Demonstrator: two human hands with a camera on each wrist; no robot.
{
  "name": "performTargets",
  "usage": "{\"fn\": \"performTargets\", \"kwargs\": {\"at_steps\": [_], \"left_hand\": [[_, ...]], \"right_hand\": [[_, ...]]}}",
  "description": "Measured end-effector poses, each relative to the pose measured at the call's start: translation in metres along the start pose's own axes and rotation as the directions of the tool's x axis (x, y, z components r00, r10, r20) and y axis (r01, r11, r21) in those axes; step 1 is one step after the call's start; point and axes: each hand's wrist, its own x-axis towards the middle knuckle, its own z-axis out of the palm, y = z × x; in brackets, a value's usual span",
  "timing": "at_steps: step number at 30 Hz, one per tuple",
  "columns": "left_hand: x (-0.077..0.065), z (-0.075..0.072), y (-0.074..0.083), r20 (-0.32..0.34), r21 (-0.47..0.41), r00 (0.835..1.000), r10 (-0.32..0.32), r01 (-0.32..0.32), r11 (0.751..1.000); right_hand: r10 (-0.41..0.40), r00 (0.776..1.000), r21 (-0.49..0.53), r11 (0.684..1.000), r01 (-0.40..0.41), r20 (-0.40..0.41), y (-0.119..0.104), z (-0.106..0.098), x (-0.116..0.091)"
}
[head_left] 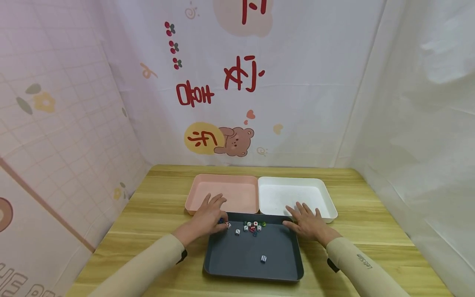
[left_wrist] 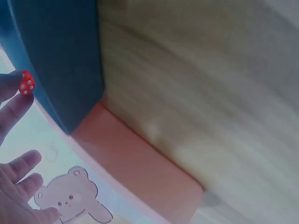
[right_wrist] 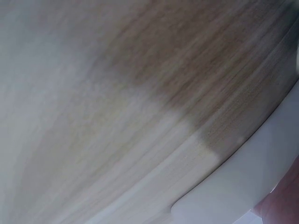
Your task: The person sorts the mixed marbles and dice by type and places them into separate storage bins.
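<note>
My left hand [head_left: 207,216] is over the back left corner of a dark grey tray [head_left: 237,255]. In the left wrist view its thumb and a finger pinch a red die [left_wrist: 27,85] with white dots, while the other fingers spread out. My right hand [head_left: 307,222] has its fingers spread over the tray's back right corner and the front edge of a white tray [head_left: 297,194]. Between the hands, several dice lie in the grey tray: white ones, a red die [head_left: 252,229], a green die [head_left: 264,224] and dark ones. One white die [head_left: 263,258] sits apart near the front.
A pink tray [head_left: 226,192] stands behind the grey one on the left, side by side with the white tray. All three stand on a wooden table [head_left: 159,198]. Printed cloth [head_left: 297,103] hangs behind and on both sides.
</note>
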Motion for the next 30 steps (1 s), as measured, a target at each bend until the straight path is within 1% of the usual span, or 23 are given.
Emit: {"fn": "performTargets", "kwargs": {"at_steps": [7, 10, 14, 17, 21, 23, 26, 30], "left_hand": [[0.012, -0.011, -0.011, -0.015, -0.007, 1.0, -0.014, 0.014, 1.0], [0.017, -0.012, -0.017, -0.03, -0.004, 0.999, -0.037, 0.037, 0.999], [0.023, -0.016, -0.026, -0.041, -0.003, 0.996, -0.083, 0.082, 0.997], [0.027, -0.019, -0.033, -0.028, 0.001, 0.993, -0.117, 0.117, 0.993], [0.032, -0.02, -0.043, -0.023, 0.025, 0.988, -0.154, 0.154, 0.988], [0.035, -0.019, -0.049, -0.018, 0.018, 0.985, -0.173, 0.173, 0.985], [0.038, -0.019, -0.055, -0.006, -0.004, 0.978, -0.206, 0.206, 0.978], [0.042, -0.018, -0.062, 0.038, -0.027, 0.965, -0.258, 0.259, 0.965]], "right_hand": [[-0.007, 1.0, 0.004, 1.0, 0.007, -0.029, 0.005, 0.005, 0.001], [-0.018, 0.999, -0.004, 1.0, 0.017, -0.043, 0.006, 0.006, 0.001], [-0.027, 0.999, 0.007, 1.0, 0.027, -0.046, 0.005, 0.004, 0.001], [-0.023, 0.999, 0.014, 1.0, 0.023, -0.04, 0.004, 0.003, 0.002], [-0.014, 0.999, 0.003, 1.0, 0.014, -0.042, 0.008, 0.007, 0.004], [-0.008, 0.999, 0.001, 1.0, 0.008, -0.045, 0.01, 0.01, 0.005], [-0.023, 0.998, 0.003, 1.0, 0.024, -0.057, 0.012, 0.012, 0.005], [-0.02, 0.999, 0.005, 1.0, 0.021, -0.045, 0.01, 0.011, 0.003]]}}
